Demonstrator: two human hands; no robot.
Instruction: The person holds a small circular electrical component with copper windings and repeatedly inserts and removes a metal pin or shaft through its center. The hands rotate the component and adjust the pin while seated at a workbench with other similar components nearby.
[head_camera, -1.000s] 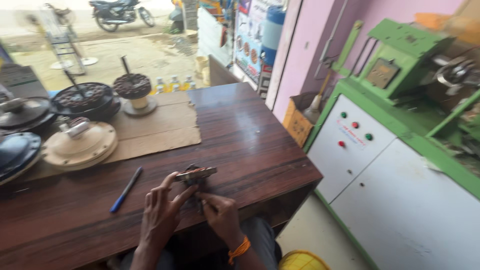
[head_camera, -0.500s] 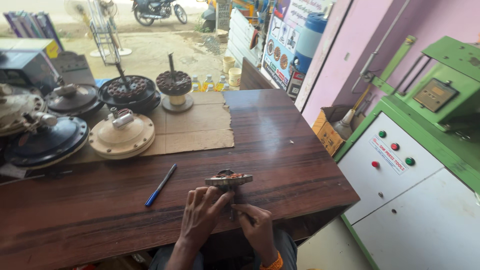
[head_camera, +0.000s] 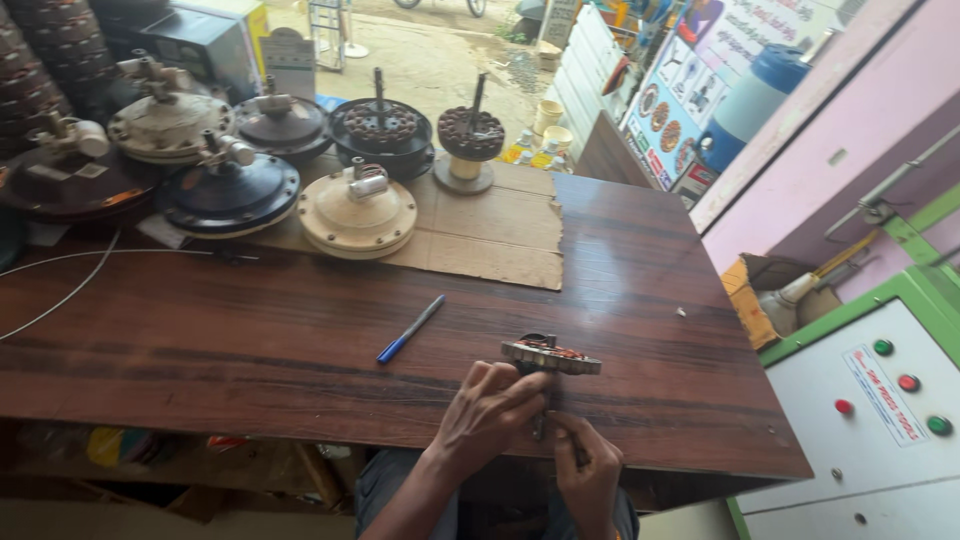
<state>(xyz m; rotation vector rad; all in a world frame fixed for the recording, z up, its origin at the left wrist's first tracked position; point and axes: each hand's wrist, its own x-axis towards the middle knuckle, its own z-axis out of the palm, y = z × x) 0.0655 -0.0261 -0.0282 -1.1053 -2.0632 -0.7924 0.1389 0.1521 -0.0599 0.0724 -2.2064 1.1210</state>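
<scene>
Both my hands are at the near edge of a dark wooden table (head_camera: 250, 340). My left hand (head_camera: 490, 415) grips a round fan stator (head_camera: 551, 356), a toothed metal disc with copper windings, held flat just above the table edge. Below it my right hand (head_camera: 588, 470) pinches the stator's thin shaft, which points downward. A blue pen (head_camera: 411, 328) lies on the wood a little to the left of my hands.
Several ceiling fan motor housings, cream (head_camera: 358, 210) and dark blue (head_camera: 228, 190), sit on a cardboard sheet (head_camera: 490, 235) at the table's back. Two more wound stators (head_camera: 470, 135) stand upright behind them. A white and green machine cabinet (head_camera: 880, 420) with coloured buttons stands on the right.
The view has swung left and downward, bringing more motor housings into sight. My hands keep hold of the stator at the table's near edge.
</scene>
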